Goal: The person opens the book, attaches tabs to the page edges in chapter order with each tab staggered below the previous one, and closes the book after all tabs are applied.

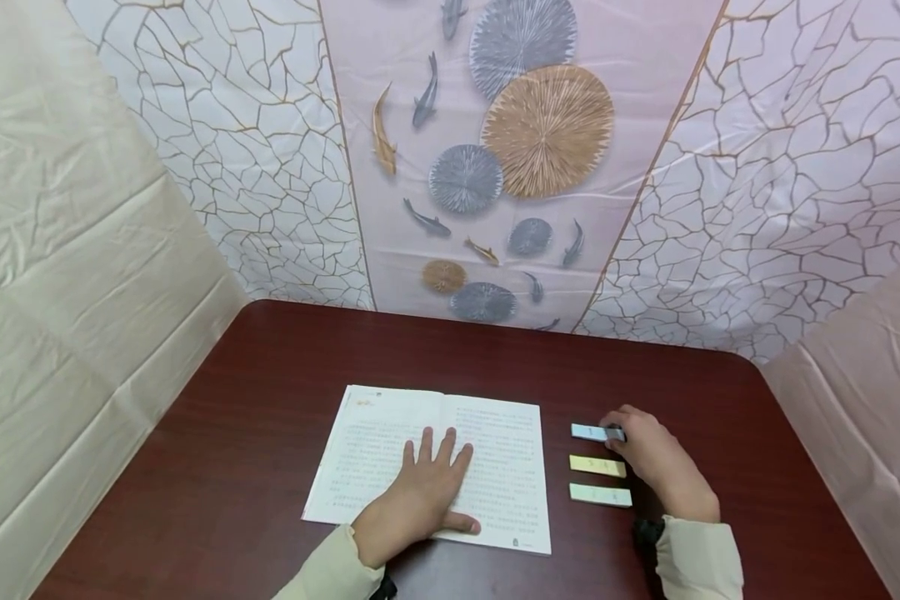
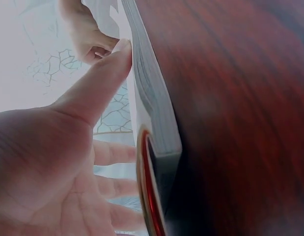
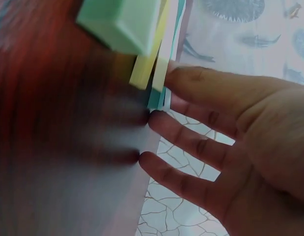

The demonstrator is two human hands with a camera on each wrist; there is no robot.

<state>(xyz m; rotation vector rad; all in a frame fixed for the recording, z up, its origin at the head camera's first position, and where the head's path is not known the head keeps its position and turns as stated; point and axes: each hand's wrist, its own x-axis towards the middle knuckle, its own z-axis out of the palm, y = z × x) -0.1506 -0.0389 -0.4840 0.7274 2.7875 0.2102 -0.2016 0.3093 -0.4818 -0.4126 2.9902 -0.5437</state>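
An open book point(image 1: 495, 467) with printed pages lies on the table. My left hand point(image 1: 420, 492) rests flat across it, fingers spread and thumb near the lower edge. In the left wrist view, the left thumb point(image 2: 93, 86) touches the page beside the thick page edges point(image 2: 154, 98). To the book's right, three sticky note pads lie in a column: blue point(image 1: 587, 432), yellow point(image 1: 597, 466) and pale green point(image 1: 600, 495). My right hand point(image 1: 656, 454) pinches the right end of the blue sticky notes between thumb and fingers. The green pad point(image 3: 120, 24) looms nearest the right wrist camera.
The dark red wooden table point(image 1: 217, 467) extends around the book and pads. A patterned cloth point(image 1: 465, 250) hangs behind the table's far edge. Pale cloth walls stand on the left point(image 1: 82, 333) and right point(image 1: 862, 400).
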